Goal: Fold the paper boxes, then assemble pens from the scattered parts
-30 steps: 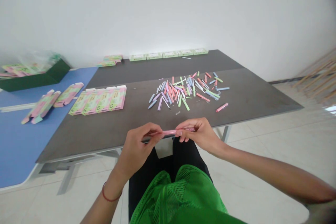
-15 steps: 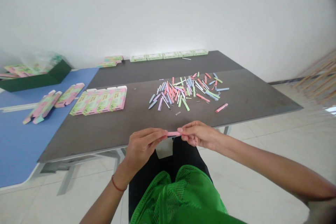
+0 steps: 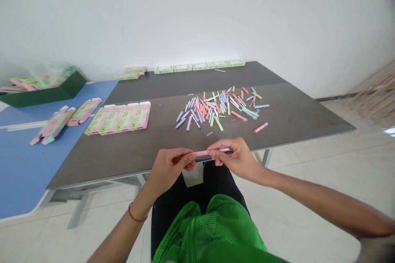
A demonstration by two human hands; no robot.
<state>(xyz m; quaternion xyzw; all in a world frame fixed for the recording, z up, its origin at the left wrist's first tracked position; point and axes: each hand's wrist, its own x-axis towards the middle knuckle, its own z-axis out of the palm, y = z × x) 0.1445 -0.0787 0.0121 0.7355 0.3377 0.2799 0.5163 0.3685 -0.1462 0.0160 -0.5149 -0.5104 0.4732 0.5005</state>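
Between my two hands a pink pen (image 3: pixel 201 153) lies level, just above the table's near edge. My left hand (image 3: pixel 173 166) pinches its left end, and the fingers cover that end. My right hand (image 3: pixel 233 156) grips the other end, where a clear, shiny part pokes out past the fingers. Beyond my hands spreads a loose heap of pen parts (image 3: pixel 216 109) in pink, green, blue and purple, mixed with thin white refills. A separate pink pen (image 3: pixel 261 128) rests to the right of the heap, and a small clear piece (image 3: pixel 210 134) lies nearer to me.
Several pink-and-green boxes (image 3: pixel 123 118) stand in a row on the dark table (image 3: pixel 129 160). More flat boxes (image 3: pixel 200 66) line the wall side. On the blue table (image 3: pixel 21 172) at left are opened cartons (image 3: pixel 52 125) and a dark green bin (image 3: pixel 46 94) holding packages.
Both hands keep hold of the pink pen. The right hand dipped and turned, then came back up, showing the pen's clear end again; the left fingers shifted their grip slightly.
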